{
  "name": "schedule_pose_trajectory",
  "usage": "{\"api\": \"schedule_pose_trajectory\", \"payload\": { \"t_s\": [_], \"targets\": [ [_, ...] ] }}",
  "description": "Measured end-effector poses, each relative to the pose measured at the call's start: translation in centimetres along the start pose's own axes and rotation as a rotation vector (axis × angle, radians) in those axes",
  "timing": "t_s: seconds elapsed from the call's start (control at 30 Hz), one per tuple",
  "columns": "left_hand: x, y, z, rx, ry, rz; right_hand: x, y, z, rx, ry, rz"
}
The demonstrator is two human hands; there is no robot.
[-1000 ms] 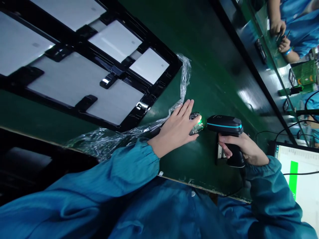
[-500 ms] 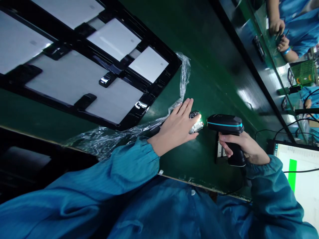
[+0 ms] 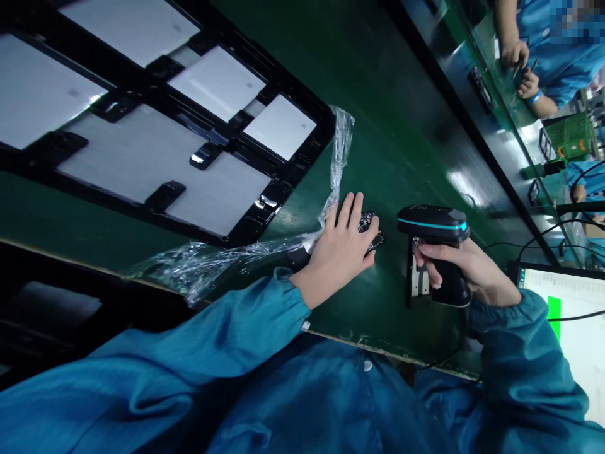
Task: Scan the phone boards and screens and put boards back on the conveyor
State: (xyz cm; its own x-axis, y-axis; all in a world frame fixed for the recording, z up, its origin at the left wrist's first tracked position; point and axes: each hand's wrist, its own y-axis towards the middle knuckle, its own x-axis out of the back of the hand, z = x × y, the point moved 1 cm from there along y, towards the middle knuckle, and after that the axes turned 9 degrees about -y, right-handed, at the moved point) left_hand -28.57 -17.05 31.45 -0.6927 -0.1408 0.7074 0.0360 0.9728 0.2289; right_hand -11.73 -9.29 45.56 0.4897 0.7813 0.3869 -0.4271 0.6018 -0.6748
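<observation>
My left hand (image 3: 338,246) lies over a dark device with exposed circuitry (image 3: 367,222), fingers stretched out and spread. The palm covers the device's middle, and a dark end (image 3: 299,257) shows beside the wrist. In my right hand (image 3: 472,268), a black barcode scanner (image 3: 432,224) with a lit blue stripe is held by its grip. The scanner's head faces left toward the device, a short gap away. Just behind the scanner grip is a small black and silver bracket-like part (image 3: 419,280), partly hidden by my fingers.
A black tray (image 3: 283,195) with several pale rectangular panels fills the left. Crumpled clear plastic wrap (image 3: 212,265) runs along its edge. At right stands a monitor (image 3: 574,353) showing a green bar. Co-workers' hands (image 3: 520,69) and a green crate (image 3: 570,135) are beyond the bench.
The bright scanner light on the device has gone out. The scanner has shifted slightly right and its head has turned a little. My left hand still covers the device.
</observation>
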Motion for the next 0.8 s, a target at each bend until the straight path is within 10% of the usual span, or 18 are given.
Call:
{"api": "schedule_pose_trajectory", "payload": {
  "t_s": [0.63, 0.8],
  "targets": [
    [-0.9, -0.3, -1.0, 0.01, -0.004, -0.018, -0.8, 2.0, 4.4, -0.074, -0.078, 0.114],
    [1.3, 1.1, 1.5, -0.159, -0.032, 0.227, 0.1, 0.7, 2.6, -0.053, -0.064, -0.024]
  ]
}}
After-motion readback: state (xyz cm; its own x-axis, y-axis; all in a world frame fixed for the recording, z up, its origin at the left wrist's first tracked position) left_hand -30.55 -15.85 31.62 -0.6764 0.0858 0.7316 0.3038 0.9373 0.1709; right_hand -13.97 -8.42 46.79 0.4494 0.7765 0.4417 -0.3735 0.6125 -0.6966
